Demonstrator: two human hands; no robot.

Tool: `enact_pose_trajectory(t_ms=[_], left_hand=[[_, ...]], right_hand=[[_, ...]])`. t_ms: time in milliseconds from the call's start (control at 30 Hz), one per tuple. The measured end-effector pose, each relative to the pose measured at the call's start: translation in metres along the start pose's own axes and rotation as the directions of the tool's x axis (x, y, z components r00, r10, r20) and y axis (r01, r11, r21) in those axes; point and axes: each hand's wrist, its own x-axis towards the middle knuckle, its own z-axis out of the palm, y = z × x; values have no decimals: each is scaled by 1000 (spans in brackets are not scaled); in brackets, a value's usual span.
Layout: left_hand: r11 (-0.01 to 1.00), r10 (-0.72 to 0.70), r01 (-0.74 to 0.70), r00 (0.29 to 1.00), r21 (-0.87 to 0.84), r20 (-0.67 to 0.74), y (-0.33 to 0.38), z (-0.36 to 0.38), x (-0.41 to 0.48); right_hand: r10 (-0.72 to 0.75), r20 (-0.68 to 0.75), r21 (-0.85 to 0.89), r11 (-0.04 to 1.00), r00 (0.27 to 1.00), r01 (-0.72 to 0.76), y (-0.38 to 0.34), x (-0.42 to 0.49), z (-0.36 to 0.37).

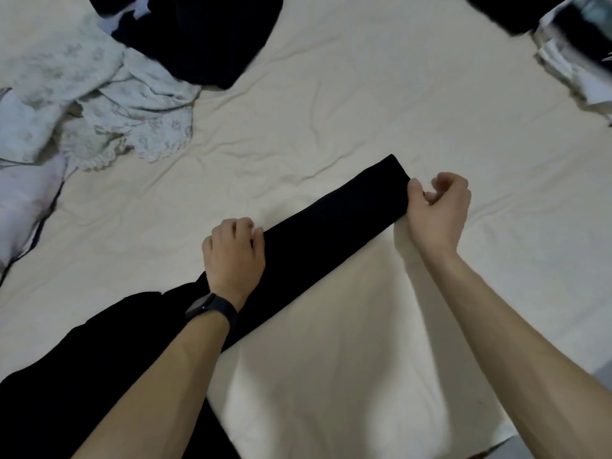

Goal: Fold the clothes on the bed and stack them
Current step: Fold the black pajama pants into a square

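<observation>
A black garment (324, 226) lies across the cream bed sheet (331, 104) as a long narrow folded strip, running from the lower left to the middle right. My left hand (233, 256), with a dark band on its wrist, grips the strip near its middle with curled fingers. My right hand (437, 210) pinches the strip's far end between thumb and curled fingers. The rest of the garment spreads wide toward the lower left corner.
A pale floral garment (109, 104) lies crumpled at the upper left, with a dark garment (198, 38) behind it. A stack of folded clothes (576, 51) sits at the upper right edge. The bed's near corner shows at the lower right.
</observation>
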Motion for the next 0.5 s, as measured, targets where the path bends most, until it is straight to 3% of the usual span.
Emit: enact_pose_trajectory(t_ms=[67, 133, 167, 233, 300, 333, 400, 500], left_hand=[[997, 72, -74, 988, -7, -139, 11, 6, -20], [997, 73, -77, 986, -22, -147, 18, 16, -50], [998, 22, -27, 996, -49, -82, 20, 21, -65], [992, -100, 108, 988, -63, 119, 21, 27, -87], [989, -141, 149, 959, -15, 248, 17, 33, -97], [991, -131, 137, 951, -1, 279, 14, 35, -97], [994, -97, 105, 948, -8, 304, 7, 33, -92], [984, -166, 174, 971, -32, 173, -11, 24, -87]], right_hand=[[-296, -4, -193, 937, 955, 290, 1, -26, 4], [-571, 136, -295, 757, 809, 584, 4, -59, 17], [-646, 252, -296, 658, 721, 693, 7, -77, 28], [-642, 519, -279, 497, 565, 821, 12, -104, 52], [-527, 709, -313, 360, 468, 879, 17, -108, 73], [-474, 746, -354, 311, 467, 882, 20, -96, 78], [-426, 716, -474, 284, 552, 834, 22, -57, 79], [-401, 466, -657, 441, 789, 612, 22, 4, 53]])
